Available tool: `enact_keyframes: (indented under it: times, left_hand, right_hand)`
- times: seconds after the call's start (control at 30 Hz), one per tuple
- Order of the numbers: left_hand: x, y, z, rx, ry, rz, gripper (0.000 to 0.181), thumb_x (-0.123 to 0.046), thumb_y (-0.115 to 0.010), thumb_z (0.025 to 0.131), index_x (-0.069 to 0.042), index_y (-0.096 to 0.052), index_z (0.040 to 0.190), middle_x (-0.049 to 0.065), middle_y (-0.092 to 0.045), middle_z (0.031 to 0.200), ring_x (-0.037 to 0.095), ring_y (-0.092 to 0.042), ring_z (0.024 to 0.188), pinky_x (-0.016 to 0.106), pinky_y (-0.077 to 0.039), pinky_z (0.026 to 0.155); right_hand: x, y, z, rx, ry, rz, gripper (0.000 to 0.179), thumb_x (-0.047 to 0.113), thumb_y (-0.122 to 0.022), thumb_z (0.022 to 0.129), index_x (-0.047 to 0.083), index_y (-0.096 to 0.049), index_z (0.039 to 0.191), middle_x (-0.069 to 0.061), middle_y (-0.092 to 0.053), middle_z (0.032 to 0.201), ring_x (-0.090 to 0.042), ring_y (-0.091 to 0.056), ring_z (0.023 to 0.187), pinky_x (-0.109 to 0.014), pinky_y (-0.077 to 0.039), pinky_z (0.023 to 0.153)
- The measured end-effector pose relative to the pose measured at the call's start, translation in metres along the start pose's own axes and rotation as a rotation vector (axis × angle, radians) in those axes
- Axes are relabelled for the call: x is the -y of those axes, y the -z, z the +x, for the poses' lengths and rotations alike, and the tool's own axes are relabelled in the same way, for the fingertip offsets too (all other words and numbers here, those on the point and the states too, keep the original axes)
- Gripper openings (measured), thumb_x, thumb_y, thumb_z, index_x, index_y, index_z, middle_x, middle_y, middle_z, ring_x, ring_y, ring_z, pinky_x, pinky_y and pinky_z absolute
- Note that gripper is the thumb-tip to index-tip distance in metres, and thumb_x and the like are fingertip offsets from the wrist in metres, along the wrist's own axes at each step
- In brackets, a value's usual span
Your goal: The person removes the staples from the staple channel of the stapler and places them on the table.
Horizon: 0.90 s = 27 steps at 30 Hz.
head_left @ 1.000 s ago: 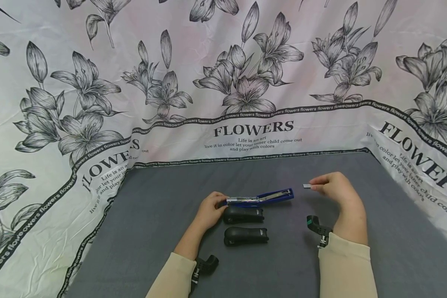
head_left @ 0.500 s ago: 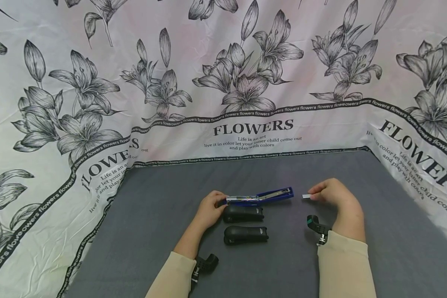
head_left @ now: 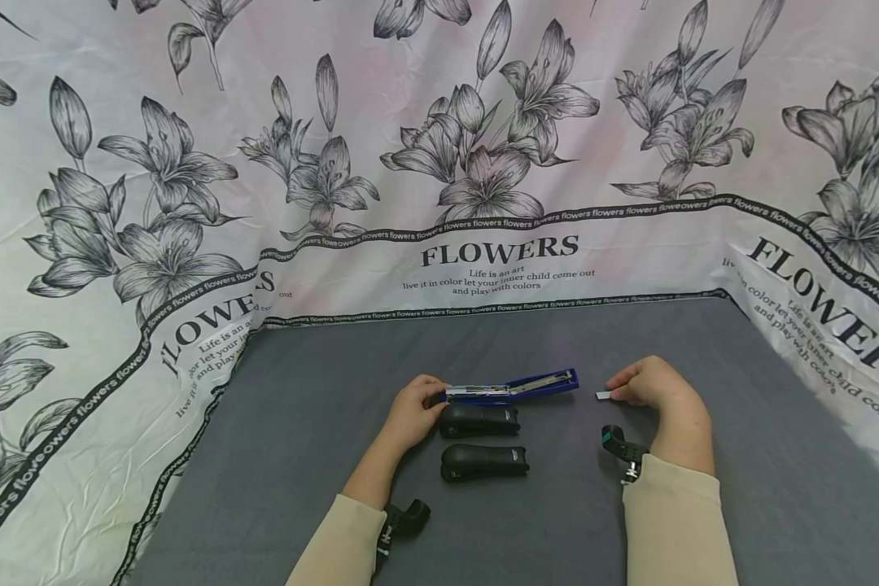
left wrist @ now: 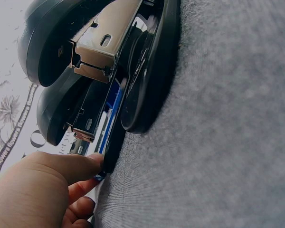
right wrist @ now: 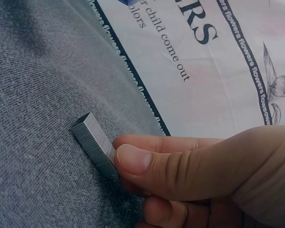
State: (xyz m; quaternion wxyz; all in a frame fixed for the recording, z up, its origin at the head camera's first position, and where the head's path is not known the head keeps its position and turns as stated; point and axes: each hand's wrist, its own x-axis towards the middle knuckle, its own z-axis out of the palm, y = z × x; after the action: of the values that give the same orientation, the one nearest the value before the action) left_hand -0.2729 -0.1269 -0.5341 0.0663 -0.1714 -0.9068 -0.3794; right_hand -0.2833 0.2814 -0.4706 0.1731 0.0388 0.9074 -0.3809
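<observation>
A blue stapler (head_left: 542,382) lies opened out on the grey cloth, its metal magazine toward the left and its top folded back to the right. My left hand (head_left: 415,413) holds it by the left end; in the left wrist view the thumb (left wrist: 88,165) partly hides it. Nearer to me, two black staplers, one (head_left: 478,421) beside the blue one and another (head_left: 483,462) closer, lie parallel to it. To the right, my right hand (head_left: 659,387) pinches a strip of staples (right wrist: 94,145) between thumb and fingers, low over the cloth. The strip's held end is hidden.
A grey cloth (head_left: 300,456) covers the table. White flower-printed fabric (head_left: 498,268) rises behind it and along both sides. Small black wrist cameras are strapped at both cuffs, the left one (head_left: 410,518) and the right one (head_left: 623,446).
My right hand has come down and toward me with the staple strip, which is lower in the head view. The left hand and the staplers stay put.
</observation>
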Motion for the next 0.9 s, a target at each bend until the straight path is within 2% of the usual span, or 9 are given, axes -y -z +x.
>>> enact_keyframes:
  times: [0.17,0.43,0.53,0.63,0.77,0.9]
  left_hand:
    - [-0.001,0.0,0.0,-0.003,-0.005,0.002,0.025,-0.008,-0.077,0.092,-0.006,-0.077,0.117,0.002,-0.066,0.11,0.009,-0.048,0.071,0.027,-0.042,0.066]
    - [-0.002,0.001,0.0,-0.003,0.0,-0.01,0.024,-0.007,-0.077,0.092,-0.006,-0.077,0.116,0.002,-0.066,0.109,0.009,-0.048,0.072,0.028,-0.042,0.066]
    - [-0.002,0.001,0.0,-0.002,0.004,-0.006,0.025,-0.008,-0.077,0.092,-0.006,-0.077,0.117,0.001,-0.066,0.11,0.009,-0.048,0.072,0.027,-0.042,0.066]
    - [-0.002,0.001,0.0,-0.001,0.009,-0.001,0.025,-0.008,-0.077,0.093,-0.006,-0.077,0.117,0.001,-0.066,0.11,0.009,-0.048,0.072,0.027,-0.042,0.066]
    - [-0.002,0.001,0.0,-0.003,0.005,-0.004,0.024,-0.007,-0.076,0.093,-0.006,-0.077,0.117,0.001,-0.066,0.11,0.009,-0.048,0.072,0.027,-0.042,0.066]
    - [-0.001,0.0,0.0,-0.003,0.0,-0.003,0.024,-0.008,-0.076,0.093,-0.006,-0.077,0.117,0.001,-0.066,0.11,0.009,-0.047,0.071,0.027,-0.042,0.065]
  right_hand:
    - [-0.001,0.001,0.002,0.002,-0.02,0.003,0.016,0.005,-0.076,0.09,-0.003,-0.079,0.104,-0.023,-0.072,0.11,-0.028,-0.068,0.092,-0.045,-0.055,0.081]
    - [-0.003,0.0,0.003,-0.012,-0.016,0.005,0.016,0.009,-0.077,0.09,-0.004,-0.079,0.099,-0.008,-0.071,0.091,-0.022,-0.06,0.08,-0.035,-0.051,0.069]
    - [0.0,0.001,-0.001,-0.031,-0.022,-0.002,0.02,0.014,-0.076,0.093,-0.004,-0.078,0.101,-0.011,-0.072,0.094,-0.025,-0.062,0.084,-0.039,-0.053,0.072]
    - [0.006,0.003,-0.006,-0.06,-0.024,-0.014,0.031,0.022,-0.072,0.097,-0.007,-0.075,0.109,-0.018,-0.072,0.101,-0.031,-0.066,0.091,-0.048,-0.053,0.08]
    - [0.016,0.005,-0.012,-0.091,0.01,-0.011,0.047,0.031,-0.065,0.102,-0.011,-0.068,0.122,-0.023,-0.072,0.11,-0.037,-0.067,0.102,-0.059,-0.049,0.091]
    - [0.027,0.005,-0.015,-0.121,0.049,-0.007,0.054,0.038,-0.06,0.104,-0.009,-0.064,0.131,-0.024,-0.069,0.12,-0.041,-0.063,0.111,-0.062,-0.046,0.096]
